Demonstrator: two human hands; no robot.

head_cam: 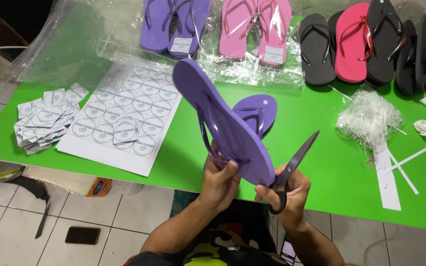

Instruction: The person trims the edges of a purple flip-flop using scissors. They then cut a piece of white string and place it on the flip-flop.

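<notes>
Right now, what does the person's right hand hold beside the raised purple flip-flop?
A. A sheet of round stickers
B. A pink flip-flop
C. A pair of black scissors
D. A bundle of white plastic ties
C: the right hand has its fingers through the handle of the black scissors, blades pointing up, while the left hand holds the purple flip-flop by its strap.

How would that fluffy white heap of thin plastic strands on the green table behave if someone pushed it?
The heap of strands looks loose and airy, so it would probably weigh next to nothing and scatter instead of sliding as one. Stray strands already lie on the green table, which hints that bits shed easily.
</notes>
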